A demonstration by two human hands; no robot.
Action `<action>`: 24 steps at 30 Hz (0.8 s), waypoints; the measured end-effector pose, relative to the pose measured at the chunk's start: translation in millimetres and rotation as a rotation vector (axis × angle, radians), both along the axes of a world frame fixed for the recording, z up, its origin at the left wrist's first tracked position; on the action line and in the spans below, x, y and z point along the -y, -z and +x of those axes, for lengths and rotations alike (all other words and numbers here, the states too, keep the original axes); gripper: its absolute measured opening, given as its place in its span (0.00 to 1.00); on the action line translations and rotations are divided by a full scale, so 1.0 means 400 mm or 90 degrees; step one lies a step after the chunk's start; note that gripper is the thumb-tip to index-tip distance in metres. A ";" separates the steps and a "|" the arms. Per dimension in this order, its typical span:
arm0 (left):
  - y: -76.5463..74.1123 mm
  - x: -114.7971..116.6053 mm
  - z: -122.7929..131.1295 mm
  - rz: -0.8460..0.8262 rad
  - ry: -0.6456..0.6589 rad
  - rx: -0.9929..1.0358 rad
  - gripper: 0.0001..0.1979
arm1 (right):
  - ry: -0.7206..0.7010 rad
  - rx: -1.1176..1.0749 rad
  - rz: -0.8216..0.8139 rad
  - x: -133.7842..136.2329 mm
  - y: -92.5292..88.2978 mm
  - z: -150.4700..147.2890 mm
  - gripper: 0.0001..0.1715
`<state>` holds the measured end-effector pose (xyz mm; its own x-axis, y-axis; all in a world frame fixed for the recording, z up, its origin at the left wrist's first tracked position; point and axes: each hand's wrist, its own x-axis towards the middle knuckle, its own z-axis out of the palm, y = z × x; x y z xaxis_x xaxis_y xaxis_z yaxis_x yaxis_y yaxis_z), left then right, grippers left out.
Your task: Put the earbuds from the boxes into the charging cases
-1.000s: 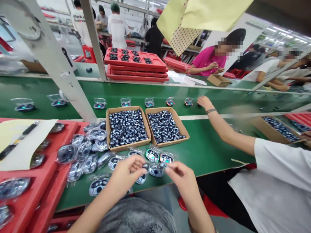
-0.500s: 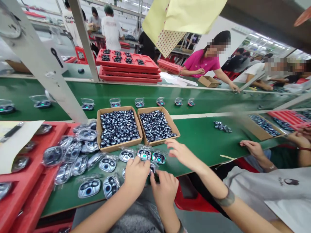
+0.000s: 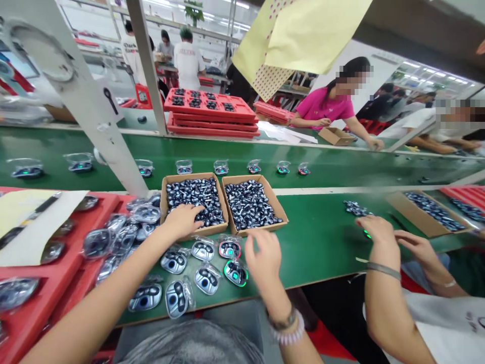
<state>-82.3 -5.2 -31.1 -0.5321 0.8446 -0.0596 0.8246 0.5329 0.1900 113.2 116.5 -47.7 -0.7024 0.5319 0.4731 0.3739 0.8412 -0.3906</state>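
My left hand (image 3: 184, 221) reaches into the near edge of the left cardboard box (image 3: 163, 202), its fingers curled down onto the dark shiny earbuds (image 3: 195, 194). My right hand (image 3: 262, 255) hovers with fingers apart in front of the right cardboard box (image 3: 278, 202), which is also full of earbuds, and above a lit charging case (image 3: 235, 272). More clear-lidded cases (image 3: 202, 249) lie on the green bench between my arms. I cannot see anything held in either hand.
Red trays (image 3: 56, 253) with bagged cases sit at my left. A conveyor (image 3: 333, 169) carries a row of lit cases. A neighbour's hands (image 3: 379, 232) work at my right beside another box (image 3: 428, 212). A slanted white post (image 3: 87, 106) rises at left. Stacked red trays (image 3: 212, 108) stand beyond.
My left hand moved forward from the cases into the left box. My right hand lifted and opened toward the right box. The neighbour's hand drew back to the right.
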 end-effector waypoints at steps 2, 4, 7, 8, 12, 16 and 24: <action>0.010 -0.014 -0.031 -0.015 0.022 0.021 0.20 | 0.010 0.133 -0.011 -0.080 -0.013 -0.082 0.15; 0.015 -0.021 -0.039 -0.014 0.028 0.033 0.16 | -0.028 0.199 -0.021 -0.142 -0.009 -0.154 0.17; 0.012 -0.016 -0.038 0.008 0.007 0.041 0.12 | -0.079 0.260 -0.034 -0.184 0.016 -0.216 0.19; 0.010 -0.011 -0.039 0.019 -0.007 0.042 0.12 | -0.082 0.275 -0.036 -0.187 0.024 -0.224 0.18; 0.002 0.009 -0.049 0.078 -0.073 0.057 0.14 | -0.049 0.301 -0.043 -0.180 0.036 -0.226 0.12; -0.015 0.015 -0.056 0.152 -0.113 0.090 0.14 | -0.023 0.292 -0.058 -0.183 0.033 -0.222 0.10; -0.075 0.093 0.027 0.354 -0.163 0.434 0.14 | 0.062 0.221 -0.131 -0.213 0.046 -0.213 0.09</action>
<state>-71.6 -42.4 -1.0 -0.7061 0.7064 -0.0490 0.3094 0.3701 0.8760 27.9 201.9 -66.3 -0.7434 0.6623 0.0934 0.5869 0.7130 -0.3837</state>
